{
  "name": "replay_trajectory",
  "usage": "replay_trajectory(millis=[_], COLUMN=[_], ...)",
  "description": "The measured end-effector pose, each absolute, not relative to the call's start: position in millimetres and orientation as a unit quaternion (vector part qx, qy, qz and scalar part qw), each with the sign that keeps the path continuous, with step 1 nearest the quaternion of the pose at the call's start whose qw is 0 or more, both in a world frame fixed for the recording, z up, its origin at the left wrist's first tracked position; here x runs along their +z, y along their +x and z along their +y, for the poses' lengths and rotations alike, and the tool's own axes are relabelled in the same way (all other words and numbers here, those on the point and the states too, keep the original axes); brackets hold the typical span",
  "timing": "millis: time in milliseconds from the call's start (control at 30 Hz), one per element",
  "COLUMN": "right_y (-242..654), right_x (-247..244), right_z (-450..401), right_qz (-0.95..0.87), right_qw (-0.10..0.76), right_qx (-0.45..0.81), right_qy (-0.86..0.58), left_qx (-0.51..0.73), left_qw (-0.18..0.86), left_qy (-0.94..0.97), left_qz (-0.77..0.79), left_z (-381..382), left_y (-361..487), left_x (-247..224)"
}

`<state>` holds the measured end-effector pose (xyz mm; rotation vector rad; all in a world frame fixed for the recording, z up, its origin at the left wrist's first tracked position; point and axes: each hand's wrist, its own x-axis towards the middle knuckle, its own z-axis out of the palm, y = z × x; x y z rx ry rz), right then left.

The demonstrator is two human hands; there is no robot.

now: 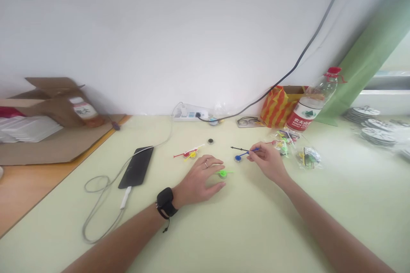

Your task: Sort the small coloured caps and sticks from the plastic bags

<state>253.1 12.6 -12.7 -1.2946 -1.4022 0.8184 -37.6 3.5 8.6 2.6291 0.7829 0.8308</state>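
Observation:
My left hand (pixel 202 182) lies low over the table with thumb and fingers apart, around a green arrow spinner (pixel 223 173) on a small round base. Its fingertips seem to be beside the green piece; I cannot tell if they touch it. In a pinch, my right hand (pixel 268 162) grips the blue arrow spinner (pixel 238 158), whose round base shows left of the fingers. A black arrow (pixel 240 149) points left from the same fingertips. Further left lie red, yellow and white arrow spinners (pixel 190 153). A small black disc (pixel 210 141) sits behind them.
A phone (pixel 136 168) with a white charging cable lies left. Along the wall are a power strip (pixel 190 113), glasses (pixel 250 122), a striped bag (pixel 277 106) and a bottle (pixel 309 108). Bagged parts (pixel 309 158) and stacked white discs (pixel 378 135) lie right; a cardboard box (pixel 54 145) stands far left.

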Motion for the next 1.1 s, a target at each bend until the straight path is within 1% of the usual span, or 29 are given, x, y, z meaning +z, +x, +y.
replay_trajectory(millis=[400,833,1000,1100], right_y=[253.7,251.1,251.1,251.5], right_x=[-8.2,-6.2,-4.8,-4.5], right_z=[11.6,9.8,9.1,8.7], right_qz=[-0.646,-0.665,-0.666,-0.664], right_qw=[0.446,0.420,0.415,0.415], right_qx=[0.271,0.243,0.243,0.244], right_qy=[-0.557,-0.568,-0.570,-0.572], left_qx=[0.282,0.278,0.269,0.258], left_qw=[0.127,0.121,0.098,0.066], left_qy=[0.914,0.918,0.921,0.920], left_qz=[0.261,0.257,0.265,0.288], left_z=[2.6,3.6,5.5,10.6], left_y=[-37.6,-37.7,-38.4,-41.6], left_x=[8.2,6.8,5.8,4.8])
